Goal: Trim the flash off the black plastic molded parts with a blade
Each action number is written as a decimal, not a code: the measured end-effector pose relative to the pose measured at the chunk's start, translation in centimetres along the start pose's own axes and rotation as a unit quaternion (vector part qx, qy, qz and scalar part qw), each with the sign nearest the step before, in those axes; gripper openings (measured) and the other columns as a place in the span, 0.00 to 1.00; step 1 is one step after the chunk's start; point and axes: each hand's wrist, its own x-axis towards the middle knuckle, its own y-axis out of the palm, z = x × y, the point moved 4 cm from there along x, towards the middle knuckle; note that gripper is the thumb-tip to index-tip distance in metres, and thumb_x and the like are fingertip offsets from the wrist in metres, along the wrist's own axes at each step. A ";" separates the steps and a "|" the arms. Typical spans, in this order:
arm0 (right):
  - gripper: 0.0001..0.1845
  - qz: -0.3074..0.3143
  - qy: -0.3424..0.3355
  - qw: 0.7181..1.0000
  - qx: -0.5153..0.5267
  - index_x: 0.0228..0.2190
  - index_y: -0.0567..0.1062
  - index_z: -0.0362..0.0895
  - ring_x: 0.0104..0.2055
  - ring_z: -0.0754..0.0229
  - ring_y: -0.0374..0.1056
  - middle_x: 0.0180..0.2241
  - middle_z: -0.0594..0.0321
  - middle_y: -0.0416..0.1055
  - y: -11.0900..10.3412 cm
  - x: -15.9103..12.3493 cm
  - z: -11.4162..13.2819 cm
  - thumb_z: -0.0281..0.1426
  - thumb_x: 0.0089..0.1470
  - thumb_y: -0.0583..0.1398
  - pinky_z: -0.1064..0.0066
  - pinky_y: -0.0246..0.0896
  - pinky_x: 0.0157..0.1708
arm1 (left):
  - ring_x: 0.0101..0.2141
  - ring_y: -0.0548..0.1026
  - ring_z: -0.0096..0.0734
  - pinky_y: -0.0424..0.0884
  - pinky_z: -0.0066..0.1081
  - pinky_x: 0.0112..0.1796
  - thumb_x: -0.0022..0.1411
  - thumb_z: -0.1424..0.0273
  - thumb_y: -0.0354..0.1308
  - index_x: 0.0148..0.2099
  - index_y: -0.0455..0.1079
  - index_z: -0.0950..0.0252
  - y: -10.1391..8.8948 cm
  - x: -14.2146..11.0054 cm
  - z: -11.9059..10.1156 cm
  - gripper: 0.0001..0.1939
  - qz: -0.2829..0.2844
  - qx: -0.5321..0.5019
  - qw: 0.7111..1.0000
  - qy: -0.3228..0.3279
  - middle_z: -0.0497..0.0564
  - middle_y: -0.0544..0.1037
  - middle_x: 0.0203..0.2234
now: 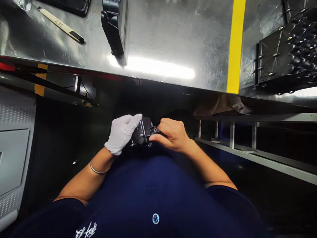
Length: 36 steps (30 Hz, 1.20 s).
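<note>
My left hand (123,132), in a white glove, grips the left side of a small black plastic part (143,130) close in front of my body. The thumb lies along its top edge. Bare and closed, my right hand (172,133) pinches the right side of the same part, or something thin and dark against it; which of the two I cannot tell. Small round bosses stick out on the part's right and lower sides. Both hands are held below the front edge of the metal table (168,39). My curled fingertips are partly hidden.
On the table stand a larger black plastic part (114,29), a cutter knife marked A35 (60,24), a dark tray (71,5) and several stacked black parts (287,56). Yellow tape (236,46) crosses the tabletop. A grey metal frame (247,150) stands right, a grey panelled unit (13,148) left.
</note>
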 end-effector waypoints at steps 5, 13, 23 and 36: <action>0.28 -0.065 0.010 0.997 -0.042 0.22 0.69 0.43 0.24 0.65 0.53 0.21 0.65 0.58 0.3 -0.1 0.1 0.52 0.62 0.52 0.71 0.46 0.24 | 0.20 0.55 0.24 0.55 0.28 0.20 0.60 0.57 0.57 0.17 0.52 0.61 -0.1 0.1 -0.1 0.25 -0.008 0.001 1.000 -0.004 0.43 0.56 0.15; 0.28 0.108 0.024 0.989 0.102 0.19 0.61 0.44 0.21 0.68 0.50 0.19 0.69 0.55 0.1 0.1 -0.2 0.46 0.66 0.49 0.72 0.43 0.23 | 0.19 0.54 0.23 0.55 0.27 0.19 0.59 0.57 0.59 0.16 0.54 0.62 0.1 0.1 -0.1 0.26 -0.004 0.008 1.000 -0.013 0.43 0.56 0.13; 0.16 -0.101 0.080 0.991 0.042 0.30 0.73 0.43 0.26 0.65 0.63 0.24 0.62 0.69 -0.5 -0.4 -1.0 0.32 0.67 0.50 0.72 0.56 0.28 | 0.26 0.73 0.33 0.70 0.29 0.28 0.67 0.54 0.49 0.32 0.74 0.66 1.4 1.0 0.8 0.23 0.136 -0.033 0.988 -0.063 0.57 0.79 0.28; 0.18 -0.130 0.069 0.986 -0.079 0.27 0.76 0.42 0.23 0.65 0.61 0.21 0.63 0.69 0.8 -0.8 -0.9 0.32 0.66 0.53 0.71 0.54 0.27 | 0.25 0.72 0.32 0.70 0.28 0.27 0.67 0.55 0.49 0.29 0.72 0.66 1.4 1.0 0.9 0.22 0.101 -0.028 0.991 -0.080 0.56 0.78 0.26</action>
